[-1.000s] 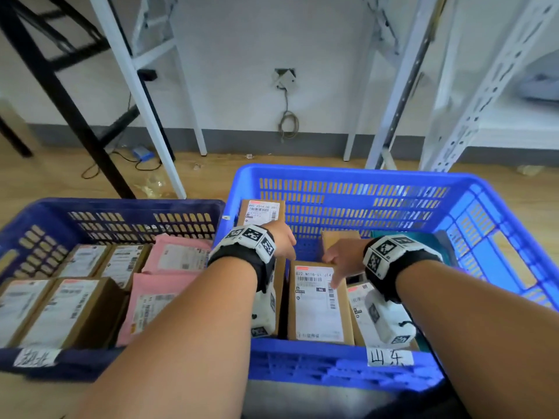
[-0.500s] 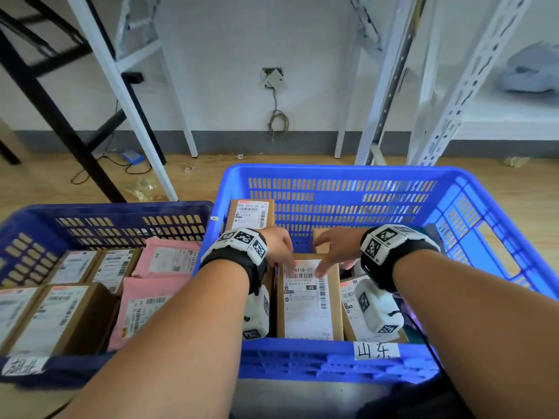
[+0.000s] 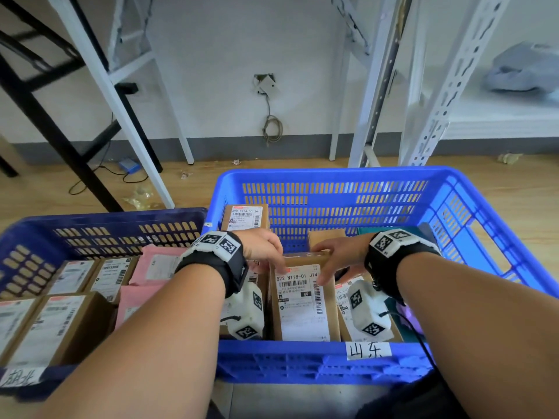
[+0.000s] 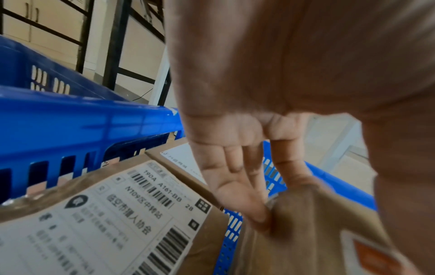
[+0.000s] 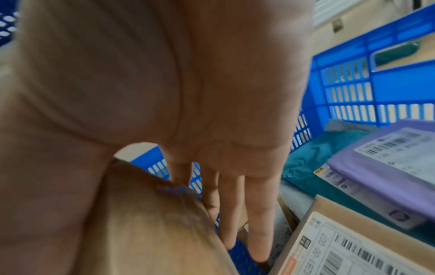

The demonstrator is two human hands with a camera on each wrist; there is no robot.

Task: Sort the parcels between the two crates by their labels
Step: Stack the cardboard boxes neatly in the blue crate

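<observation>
**Both hands on one cardboard parcel in the bright blue crate**

The left hand [image 3: 262, 248] and right hand [image 3: 338, 254] each hold the far end of the same cardboard parcel [image 3: 304, 300], one at either top corner. In the left wrist view, the left hand's fingers [image 4: 237, 189] run straight down the parcel's far face with the thumb over its near side. In the right wrist view, the right hand's fingers [image 5: 256, 214] also reach down behind the box, thumb on the front. The parcel stands tilted, label facing up, reading "822 N118-01 J14".

It sits inside the bright blue crate [image 3: 393, 176], just behind the near wall, which carries a handwritten tag [image 3: 368, 350]. Another labelled box [image 3: 245, 217] leans in the crate's far left corner, and a purple mailer [image 5: 388, 167] lies on a teal bag [image 5: 306, 163] to the right.

The darker blue crate [image 3: 90, 219] stands touching on the left, filled with labelled cardboard boxes [image 3: 57, 325] and pink mailers [image 3: 157, 264]. White metal shelving [image 3: 435, 95] stands beyond on a wooden floor.
</observation>
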